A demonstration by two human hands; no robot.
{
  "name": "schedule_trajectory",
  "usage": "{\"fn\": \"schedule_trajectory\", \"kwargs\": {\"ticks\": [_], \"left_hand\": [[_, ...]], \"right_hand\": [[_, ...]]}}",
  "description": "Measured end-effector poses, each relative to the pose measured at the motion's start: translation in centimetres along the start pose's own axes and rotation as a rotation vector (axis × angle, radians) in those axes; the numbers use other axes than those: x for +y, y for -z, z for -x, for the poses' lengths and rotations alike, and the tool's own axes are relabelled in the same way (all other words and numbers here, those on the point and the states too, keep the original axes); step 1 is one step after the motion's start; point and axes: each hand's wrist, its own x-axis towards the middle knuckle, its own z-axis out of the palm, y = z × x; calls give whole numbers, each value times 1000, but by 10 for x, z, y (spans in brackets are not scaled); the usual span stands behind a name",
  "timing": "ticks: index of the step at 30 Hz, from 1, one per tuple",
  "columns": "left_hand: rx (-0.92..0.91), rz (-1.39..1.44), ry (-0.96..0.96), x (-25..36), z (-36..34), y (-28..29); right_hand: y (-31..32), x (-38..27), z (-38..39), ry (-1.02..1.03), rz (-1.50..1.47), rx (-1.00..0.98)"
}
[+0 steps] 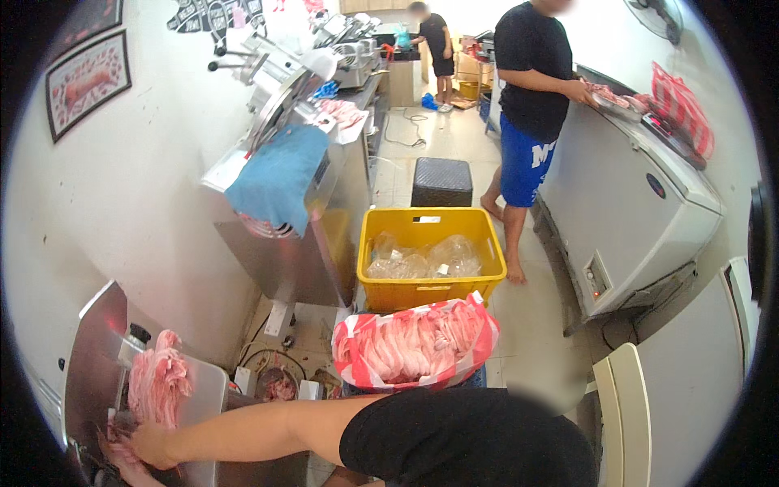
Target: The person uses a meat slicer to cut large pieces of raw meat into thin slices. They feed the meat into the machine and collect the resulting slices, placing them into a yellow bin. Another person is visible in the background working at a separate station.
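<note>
Meat in pink, folded strips lies on a shiny grey metal tray, maybe to be near the bare right hand and left hand; I can't tell their grip.

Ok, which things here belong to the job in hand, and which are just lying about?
In the job:
pink meat, right by the hands
metal machine carrying it
likely the open striped bag of more meat

Apparently just lying about:
blue cloth
yellow crate of clear plastic bags
black stool
</note>
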Motion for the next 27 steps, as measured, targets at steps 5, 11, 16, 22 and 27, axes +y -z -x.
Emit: {"fn": "schedule_trajectory", "kwargs": {"ticks": [5, 11, 16, 22, 27], "left_hand": [[29, -8, -12, 8, 14, -7], [-27, 89, 29, -35, 6, -64], [-66, 98, 11, -23, 6, -87], [-53, 118, 8, -17, 12, -42], [-72, 99, 27, -22, 9, -50]], "right_hand": [[46, -12, 20, -36, -260, 236], [113, 100, 44, -402, -148, 152], [59, 122, 43, -279, 276, 577], [48, 85, 76, 100, 176, 577], [60, 97, 77, 13, 37, 449]]}}
